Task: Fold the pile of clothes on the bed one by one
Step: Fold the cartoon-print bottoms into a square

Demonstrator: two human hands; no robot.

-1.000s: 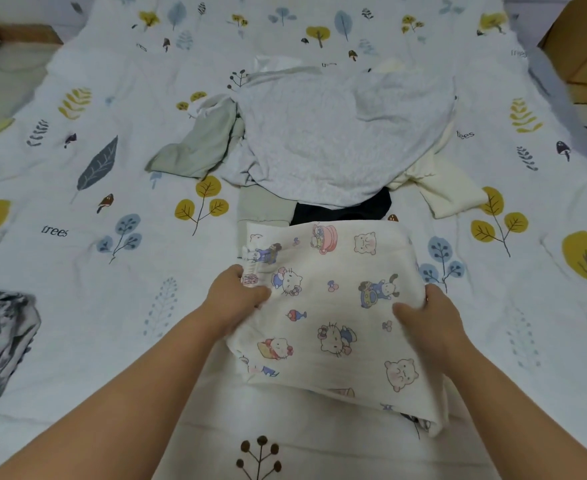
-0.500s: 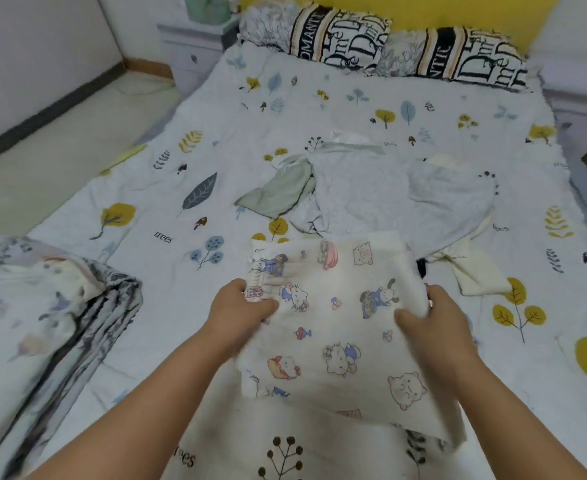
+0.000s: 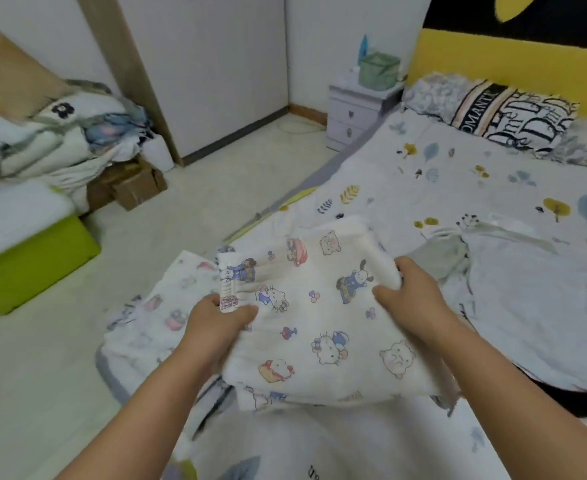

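Under and ahead of the fingers: bed [image 3: 458,188], leaf-print cover, carrying everything listed below.
Right of the right fingers, lying on the bed: pile of clothes [image 3: 527,289], unfolded; pale grey top uppermost, green-grey piece at its near edge, dark item showing underneath.
Between the two hands, held just above the bed's near left corner: cartoon-print garment [image 3: 319,323], white, already doubled into a rough rectangle, layers visible at its lower edge.
Below and left of the left fingers, at the bed's corner: a similar printed cloth [image 3: 153,317], flat, blurred.
Left hand [image 3: 215,327]: fingers clamped on the garment's left edge by the waistband, thumb on top.
Right hand [image 3: 409,292]: fingers curled over the garment's right edge, gripping it.
Step in hand, as judged: this piece folded, being carried toward the left corner.
Next move calls for: lowering it flat without the layers slipping, letting go with both hands, then reaching right for the grey top.
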